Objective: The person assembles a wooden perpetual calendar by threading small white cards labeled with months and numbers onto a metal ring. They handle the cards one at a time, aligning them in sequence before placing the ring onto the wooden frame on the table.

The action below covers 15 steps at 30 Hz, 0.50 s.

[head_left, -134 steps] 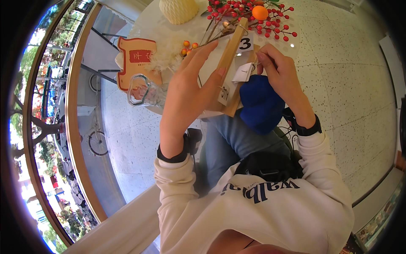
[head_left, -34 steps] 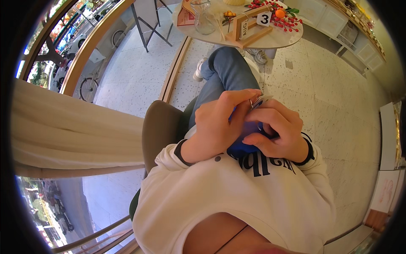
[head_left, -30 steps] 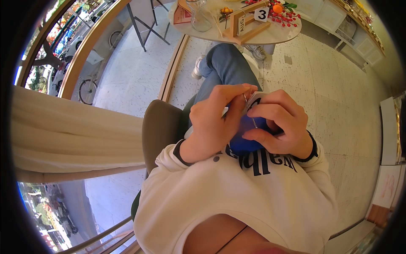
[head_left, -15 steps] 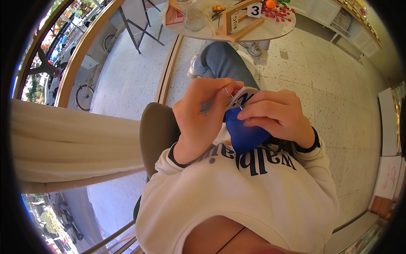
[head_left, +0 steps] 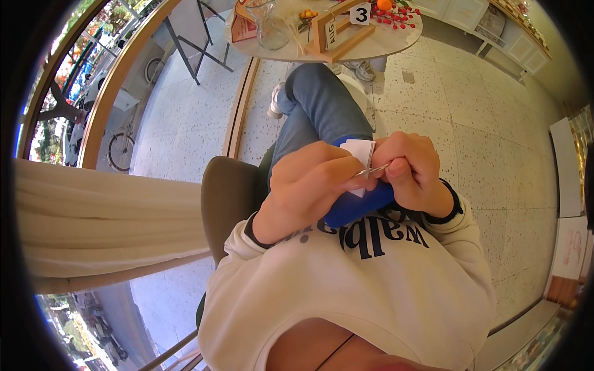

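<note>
Both of my hands are close together in front of my chest, with the fingers closed. A thin silvery strand [head_left: 379,167], too small to name exactly, runs between the fingertips. My left hand [head_left: 303,182] pinches its left end, and my right hand [head_left: 408,166] grips the other end between thumb and fingers. A white card [head_left: 358,148] stands between the hands, partly covered by fingers. Blue fabric [head_left: 357,209] hangs below it and also shows above the card; the hands hide how card and fabric are joined.
Ahead, a round table [head_left: 278,54] bears a glass vase [head_left: 266,25], a wooden frame with calendar blocks [head_left: 340,37] and red berries [head_left: 402,13]. A chair back [head_left: 226,204] is at my left, beside a beige curtain [head_left: 111,222]. My crossed legs [head_left: 325,99] are beyond my hands.
Both hands have come lower and turned. The card has swung so its plain white side shows, and the silvery strand is now stretched between the two hands.
</note>
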Available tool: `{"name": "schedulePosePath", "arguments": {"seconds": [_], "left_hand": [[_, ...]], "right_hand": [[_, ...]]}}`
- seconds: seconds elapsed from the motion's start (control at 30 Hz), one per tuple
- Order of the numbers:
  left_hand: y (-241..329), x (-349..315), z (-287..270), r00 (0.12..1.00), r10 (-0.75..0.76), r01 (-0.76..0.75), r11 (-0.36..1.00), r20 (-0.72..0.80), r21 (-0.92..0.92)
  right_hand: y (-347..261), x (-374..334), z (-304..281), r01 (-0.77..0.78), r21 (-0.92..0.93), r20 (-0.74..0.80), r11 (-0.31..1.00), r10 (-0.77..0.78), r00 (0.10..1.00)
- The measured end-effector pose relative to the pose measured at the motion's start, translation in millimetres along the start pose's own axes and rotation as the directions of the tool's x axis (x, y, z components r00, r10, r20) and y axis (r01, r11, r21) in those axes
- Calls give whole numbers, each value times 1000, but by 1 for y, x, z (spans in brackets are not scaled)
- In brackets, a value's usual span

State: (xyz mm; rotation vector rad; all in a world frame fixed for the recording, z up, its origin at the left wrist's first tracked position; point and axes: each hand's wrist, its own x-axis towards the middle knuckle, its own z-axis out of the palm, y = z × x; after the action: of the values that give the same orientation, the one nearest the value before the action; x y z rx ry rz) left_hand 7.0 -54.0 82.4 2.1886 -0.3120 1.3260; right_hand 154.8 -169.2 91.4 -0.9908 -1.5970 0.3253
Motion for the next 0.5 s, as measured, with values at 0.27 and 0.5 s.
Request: {"name": "schedulePosePath", "arguments": {"seconds": [0.27, 0.5], "left_hand": [[3, -7, 2, 997, -71, 72, 997, -15, 35], [3, -6, 2, 998, -60, 61, 995, -18, 74]], "right_hand": [[-4, -5, 7, -148, 184, -65, 972, 163, 985], [0, -2, 3, -150, 86, 11, 985, 149, 989]]}}
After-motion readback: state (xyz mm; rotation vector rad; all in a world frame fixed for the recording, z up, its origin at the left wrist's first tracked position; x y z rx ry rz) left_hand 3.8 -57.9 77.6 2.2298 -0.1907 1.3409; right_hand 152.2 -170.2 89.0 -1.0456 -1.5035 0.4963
